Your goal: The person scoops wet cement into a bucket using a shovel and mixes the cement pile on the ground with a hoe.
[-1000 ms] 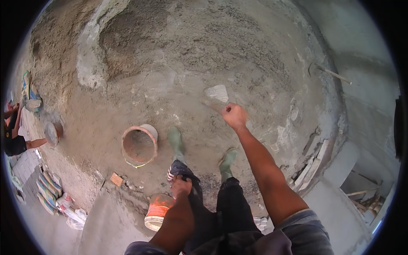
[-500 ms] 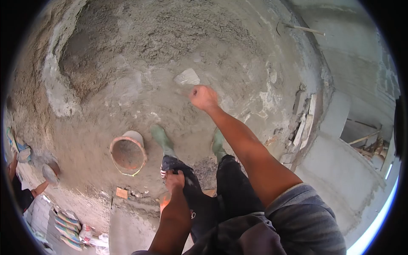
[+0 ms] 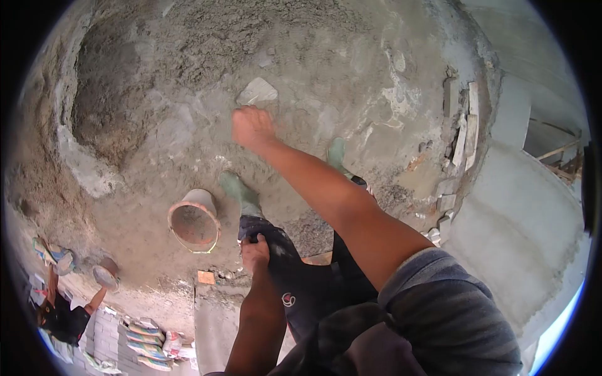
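My right hand [image 3: 253, 127] is a closed fist low over the wet grey mortar floor [image 3: 182, 128]. A trowel [image 3: 258, 92] with a pale, mortar-smeared blade lies just beyond the knuckles; the fist hides its handle. Lower down, my left hand [image 3: 255, 254] is closed on the dark trouser leg [image 3: 271, 237] near my knee. My feet are in green rubber boots [image 3: 237, 188], set apart on the mortar. Left of them stands a mortar-caked bucket [image 3: 194, 220] with a wire handle, its mouth tilted toward me.
At lower left a co-worker [image 3: 68, 316] holds a second bucket [image 3: 106, 274] beside stacked sacks [image 3: 148, 343]. A brick piece [image 3: 205, 277] lies near the slab edge. Wood strips [image 3: 471, 125] line the right side by a low concrete wall [image 3: 520, 188]. Rough mortar [image 3: 219, 44] is heaped ahead.
My right fist has swung left with the trowel, whose blade has turned relative to the hand. My right boot has shifted, and the view has moved. My left hand stays on the trouser leg.
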`<state>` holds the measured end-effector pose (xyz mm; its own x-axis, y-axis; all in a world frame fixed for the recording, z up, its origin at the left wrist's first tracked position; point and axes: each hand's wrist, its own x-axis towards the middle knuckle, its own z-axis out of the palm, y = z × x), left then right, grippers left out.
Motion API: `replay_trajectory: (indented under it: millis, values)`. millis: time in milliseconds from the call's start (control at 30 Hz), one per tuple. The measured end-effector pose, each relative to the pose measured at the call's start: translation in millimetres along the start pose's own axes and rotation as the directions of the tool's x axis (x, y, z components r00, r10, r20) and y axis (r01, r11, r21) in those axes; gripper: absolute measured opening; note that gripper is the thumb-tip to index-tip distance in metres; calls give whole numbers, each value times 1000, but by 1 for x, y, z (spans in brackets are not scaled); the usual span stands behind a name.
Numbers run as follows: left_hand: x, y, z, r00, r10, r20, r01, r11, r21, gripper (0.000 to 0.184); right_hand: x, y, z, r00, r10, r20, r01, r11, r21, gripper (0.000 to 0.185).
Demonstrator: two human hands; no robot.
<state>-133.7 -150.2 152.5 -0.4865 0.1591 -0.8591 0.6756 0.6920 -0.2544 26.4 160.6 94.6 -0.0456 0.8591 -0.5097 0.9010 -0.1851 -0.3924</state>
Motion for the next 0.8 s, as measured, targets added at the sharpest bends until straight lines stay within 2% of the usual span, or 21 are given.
replay_trajectory:
  millis: [133, 233, 333, 367, 433, 467, 500, 533, 567, 600, 633, 667, 767, 800]
  values:
    - [-20, 27, 19, 999, -37, -26, 39, 997, 71, 63, -6, 7, 7, 996, 7, 85, 0, 996, -85, 28]
    - [-25, 37, 40, 999, -15, -48, 21, 991, 131, 66, -37, 30, 24, 996, 64, 62, -35, 924, -382, 26]
    - [-22, 40, 82, 918, 170, -358, -3, 907, 422, 69, -76, 63, 18, 985, 31, 172, 57, 874, -483, 29]
    - [-8, 48, 95, 877, 300, -376, -169, 924, 343, 75, -77, 76, 14, 962, 99, 255, 15, 912, -411, 30]
    - [38, 57, 115, 735, 524, -431, -487, 850, 203, 85, -84, 95, 14, 875, 206, 438, -98, 962, -256, 31]
    - [77, 68, 134, 815, 491, -309, -532, 845, -60, 87, -99, 119, 22, 845, 280, 455, -228, 959, -166, 30]
    - [116, 93, 146, 858, 479, -189, -514, 791, -332, 89, -114, 153, 35, 818, 333, 469, -338, 938, -78, 30]
    - [119, 139, 134, 957, 290, 25, -199, 714, -671, 91, -141, 186, 45, 859, 316, 404, -334, 942, -27, 23]
    - [114, 187, 125, 937, 185, 297, 175, 488, -855, 93, -166, 210, 52, 866, 344, 362, -356, 934, -37, 18]
    - [128, 218, 129, 907, 201, 370, 245, 463, -852, 91, -192, 229, 63, 906, 287, 310, -306, 952, 15, 20]
    - [141, 246, 134, 868, 220, 445, 316, 447, -837, 90, -214, 242, 77, 918, 231, 321, -235, 972, -28, 24]
    - [154, 271, 140, 818, 247, 520, 384, 438, -813, 90, -231, 236, 66, 892, 227, 391, -234, 972, -32, 26]
    - [165, 297, 169, 753, 405, 519, 457, 245, -855, 71, -295, 231, 68, 847, 319, 426, -406, 905, 129, 51]
    - [155, 285, 184, 790, 381, 481, 379, 314, -871, 62, -322, 235, 80, 860, 307, 408, -426, 872, 240, 55]
